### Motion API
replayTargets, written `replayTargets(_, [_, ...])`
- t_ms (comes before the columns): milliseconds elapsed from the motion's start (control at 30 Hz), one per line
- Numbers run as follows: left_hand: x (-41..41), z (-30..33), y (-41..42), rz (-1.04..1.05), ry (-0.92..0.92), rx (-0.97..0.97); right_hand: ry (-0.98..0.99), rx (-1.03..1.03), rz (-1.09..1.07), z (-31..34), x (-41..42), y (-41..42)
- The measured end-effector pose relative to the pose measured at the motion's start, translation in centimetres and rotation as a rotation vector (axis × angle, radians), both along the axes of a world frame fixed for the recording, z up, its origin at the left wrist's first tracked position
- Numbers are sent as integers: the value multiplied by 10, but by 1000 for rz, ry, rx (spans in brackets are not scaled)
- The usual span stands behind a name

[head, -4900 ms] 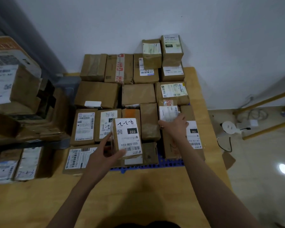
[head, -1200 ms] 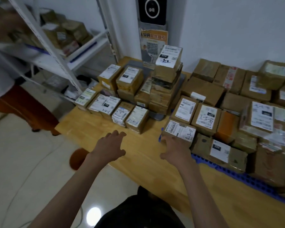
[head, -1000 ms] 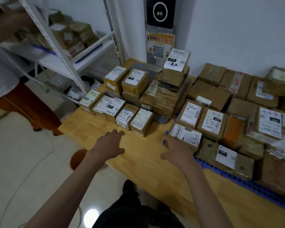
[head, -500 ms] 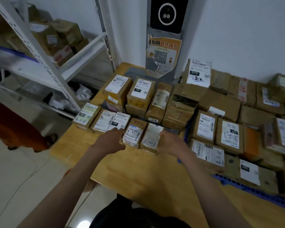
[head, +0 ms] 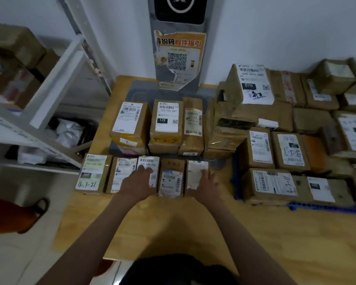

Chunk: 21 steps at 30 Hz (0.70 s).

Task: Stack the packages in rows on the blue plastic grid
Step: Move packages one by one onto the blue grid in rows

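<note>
A row of several small brown packages lies near the wooden table's front left edge. My left hand [head: 139, 183] rests flat on the package labelled 220 [head: 149, 163], fingers spread. My right hand [head: 209, 185] lies on the rightmost small package [head: 196, 169]; between the hands sits another small package [head: 171, 181]. Neither package is lifted. The blue plastic grid [head: 327, 207] shows at the right, under rows of packages such as the one marked 4-3-11 [head: 272, 183].
Behind the small row stand larger boxes [head: 165, 124] and a leaning pile topped by the 070 box [head: 252, 85]. A white metal shelf [head: 49, 95] with parcels stands at the left. A poster with a QR code [head: 179, 60] hangs at the back. Another person's sandalled foot [head: 39, 205] stands on the floor, left.
The view has swung left from the grid to the loose packages. Both hands have moved forward from the bare table onto the row of small packages.
</note>
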<state>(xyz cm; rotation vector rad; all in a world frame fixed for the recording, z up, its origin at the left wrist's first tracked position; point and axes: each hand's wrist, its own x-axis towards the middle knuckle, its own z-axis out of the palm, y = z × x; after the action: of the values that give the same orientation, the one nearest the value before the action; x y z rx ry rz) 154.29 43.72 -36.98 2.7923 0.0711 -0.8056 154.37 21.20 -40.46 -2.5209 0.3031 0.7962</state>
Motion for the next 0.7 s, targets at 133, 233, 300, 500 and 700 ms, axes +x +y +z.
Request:
replayTargets(133, [17, -10, -12, -86, -47, 31, -26, -21, -131, -6, -8, 15])
replayTargets(233, [28, -16, -26, -208, -45, 59, -34, 5, -179, -9, -13, 19])
replayTargets(300, [35, -21, -35, -282, -63, 108, -45, 23, -197, -10, -13, 18])
replayTargets(500, [45, -38, -49, -421, -86, 307, -41, 9, -273, -12, -25, -2])
replayTargets(700, [25, -57, -68, -426, -101, 73, -36, -4, -332, -14, -39, -14])
